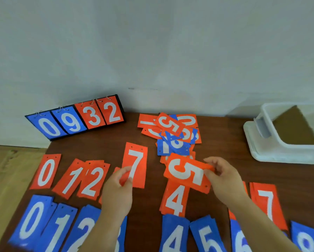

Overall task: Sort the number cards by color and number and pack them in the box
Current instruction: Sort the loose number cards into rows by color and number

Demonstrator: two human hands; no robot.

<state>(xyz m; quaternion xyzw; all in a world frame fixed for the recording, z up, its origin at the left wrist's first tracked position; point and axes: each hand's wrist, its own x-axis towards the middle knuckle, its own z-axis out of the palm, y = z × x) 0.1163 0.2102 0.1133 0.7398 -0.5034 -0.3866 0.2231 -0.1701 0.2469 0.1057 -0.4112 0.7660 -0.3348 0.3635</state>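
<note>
Your right hand (pixel 223 179) pinched the orange 5 card (pixel 187 174) by its right end between thumb and fingers, and the card lay sideways just above the tabletop (pixel 149 202). It overlapped the top of the orange 4 pile (pixel 176 199) beneath it. Your left hand (pixel 118 190) pinched the lower left edge of the orange 7 card (pixel 136 160), which stood upright-reading between the two hands.

Behind the 5 card sat the unsorted heap (pixel 174 131) of orange and blue cards, overlapping at all angles. To the left, the orange row ran 0 (pixel 46 171), 1 (pixel 70 179) and 2 (pixel 93 180), the last two overlapping. A second orange 7 pile (pixel 267 200) lay to the right, partly behind your right forearm.

Nearest you, the blue row (pixel 174 235) showed 0, 1, 2, then 4, 5, 6 and 8, with your forearms crossing it.

At the far left edge the flip scoreboard (pixel 76 120) leaned against the wall, reading blue 0 and 9, orange 3 and 2. The white box (pixel 283 148) sat at the far right corner, well apart from the cards, with nothing white or coloured visible inside it
</note>
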